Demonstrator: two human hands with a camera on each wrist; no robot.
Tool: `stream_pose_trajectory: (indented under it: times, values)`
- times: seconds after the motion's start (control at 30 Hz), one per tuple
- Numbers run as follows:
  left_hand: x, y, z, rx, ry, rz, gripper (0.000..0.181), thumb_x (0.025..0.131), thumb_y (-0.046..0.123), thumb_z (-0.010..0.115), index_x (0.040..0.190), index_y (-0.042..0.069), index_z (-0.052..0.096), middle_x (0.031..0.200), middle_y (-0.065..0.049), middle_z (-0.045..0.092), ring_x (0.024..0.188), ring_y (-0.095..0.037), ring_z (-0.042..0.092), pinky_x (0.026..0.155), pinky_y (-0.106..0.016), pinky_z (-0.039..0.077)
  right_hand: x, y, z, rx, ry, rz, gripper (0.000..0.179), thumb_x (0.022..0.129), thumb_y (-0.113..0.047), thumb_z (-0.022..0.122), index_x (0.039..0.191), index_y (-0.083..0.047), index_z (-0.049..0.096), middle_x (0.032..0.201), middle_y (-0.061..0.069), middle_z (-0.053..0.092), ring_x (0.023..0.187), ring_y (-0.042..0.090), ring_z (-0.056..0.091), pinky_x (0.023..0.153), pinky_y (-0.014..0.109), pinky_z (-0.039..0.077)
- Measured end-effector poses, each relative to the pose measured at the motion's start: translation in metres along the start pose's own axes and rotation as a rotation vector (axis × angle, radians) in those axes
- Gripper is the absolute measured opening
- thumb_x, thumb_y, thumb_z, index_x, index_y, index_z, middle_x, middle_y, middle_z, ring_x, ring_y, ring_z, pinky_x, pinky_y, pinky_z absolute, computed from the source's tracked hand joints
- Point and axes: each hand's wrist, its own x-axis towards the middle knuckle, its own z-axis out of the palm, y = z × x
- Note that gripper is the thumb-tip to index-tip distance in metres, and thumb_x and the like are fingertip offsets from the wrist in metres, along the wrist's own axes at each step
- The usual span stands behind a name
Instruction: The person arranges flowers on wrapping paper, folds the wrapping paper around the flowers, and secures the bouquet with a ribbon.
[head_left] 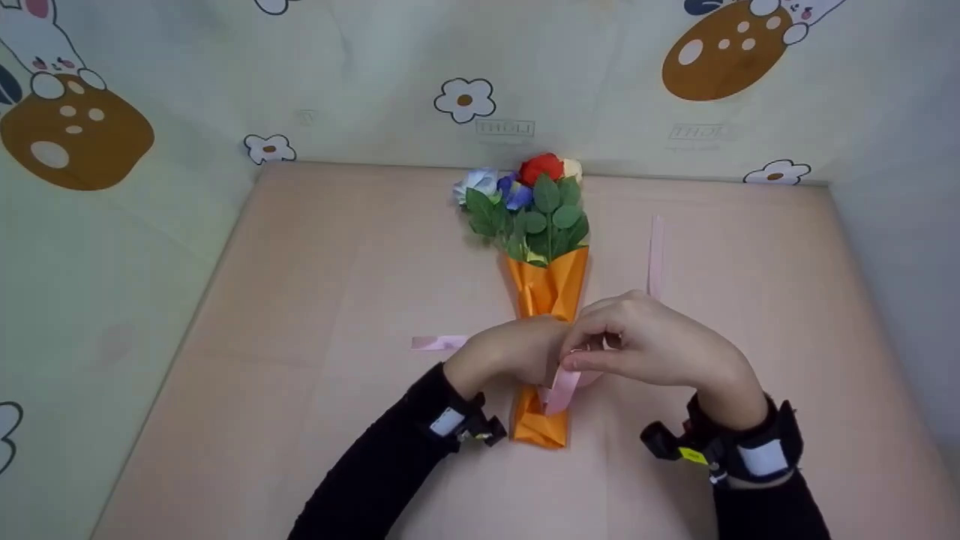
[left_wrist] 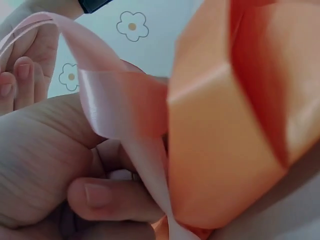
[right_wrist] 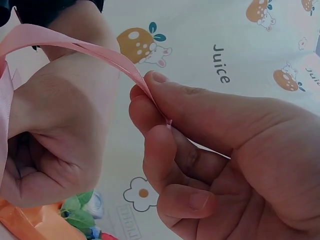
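Note:
A bouquet of artificial-looking flowers (head_left: 540, 191), in red, blue, purple and cream with green leaves, lies in an orange wrap (head_left: 544, 289). My left hand (head_left: 517, 349) grips the narrow middle of the bouquet, fingers curled close against the wrap in the left wrist view. A pink ribbon (left_wrist: 107, 100) loops beside the wrap and past the left fingers. My right hand (head_left: 649, 341) is just right of the left one. Between thumb and fingers it pinches the ribbon's end (right_wrist: 155, 105), and the strip arches from there over the left hand. The left hand hides the middle of the wrap.
One pink ribbon strip (head_left: 439, 343) sticks out left of the bouquet. Another pink strip (head_left: 656, 255) lies to the right, partly behind the right hand. Everything rests on a pale pink tabletop (head_left: 300, 300), with a printed cloth (head_left: 360, 90) behind it.

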Motion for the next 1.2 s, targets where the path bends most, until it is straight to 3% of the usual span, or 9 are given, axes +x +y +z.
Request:
stream_pose_trajectory:
  times: [0.13,0.3,0.43,0.63,0.83,1.2]
  values:
    - [-0.003,0.001,-0.007,-0.011,0.006,-0.038,0.026,0.088,-0.004,0.077,0.08,0.017,0.063,0.065,0.006,0.044,0.062,-0.013,0.046,0.055,-0.025,0.032,-0.002,0.004,-0.003,-0.009,0.021,-0.001,0.01,0.103,-0.027,0.08,0.107,-0.019,0.085,0.102,-0.013,0.079,0.085,0.007,0.069,0.074,0.027,0.057]
    - [-0.012,-0.004,-0.019,-0.011,0.089,-0.047,0.024,0.093,0.004,0.071,0.074,0.014,0.062,0.061,0.005,0.043,0.06,-0.014,0.045,0.057,-0.027,0.031,-0.008,0.016,-0.011,0.019,0.064,0.036,0.01,0.102,-0.024,0.081,0.107,-0.018,0.085,0.1,-0.011,0.079,0.082,0.01,0.068,0.073,0.024,0.056]
    - [-0.024,-0.013,-0.027,0.001,0.156,-0.078,0.032,0.1,0.017,0.075,0.072,0.013,0.061,0.06,0.005,0.042,0.06,-0.017,0.046,0.06,-0.029,0.034,-0.021,0.03,-0.019,0.02,0.128,0.104,0.005,0.1,-0.02,0.083,0.104,-0.018,0.085,0.096,-0.011,0.078,0.078,0.012,0.066,0.07,0.023,0.056]
    - [-0.05,-0.04,-0.036,0.036,0.215,-0.1,0.036,0.101,0.023,0.077,0.07,0.015,0.059,0.061,0.007,0.042,0.06,-0.015,0.045,0.061,-0.031,0.034,-0.046,0.053,-0.019,-0.058,0.215,0.268,0.003,0.097,-0.015,0.086,0.099,-0.016,0.085,0.088,-0.013,0.076,0.074,0.01,0.065,0.068,0.024,0.057]
    - [-0.077,-0.066,-0.039,0.023,0.218,-0.1,0.033,0.1,0.02,0.073,0.069,0.016,0.061,0.062,0.009,0.044,0.062,-0.012,0.045,0.062,-0.03,0.034,-0.076,0.078,-0.006,-0.097,0.207,0.394,0.004,0.097,-0.014,0.085,0.097,-0.018,0.085,0.085,-0.013,0.074,0.075,0.008,0.063,0.067,0.023,0.053]
    - [-0.106,-0.103,-0.039,-0.01,0.193,-0.154,0.045,0.098,0.02,0.069,0.061,0.022,0.044,0.058,0.012,0.035,0.056,-0.007,0.035,0.058,-0.029,0.03,-0.112,0.1,0.004,-0.045,0.308,0.447,0.006,0.097,-0.014,0.086,0.101,-0.018,0.085,0.086,-0.01,0.075,0.071,0.008,0.058,0.061,0.021,0.048]
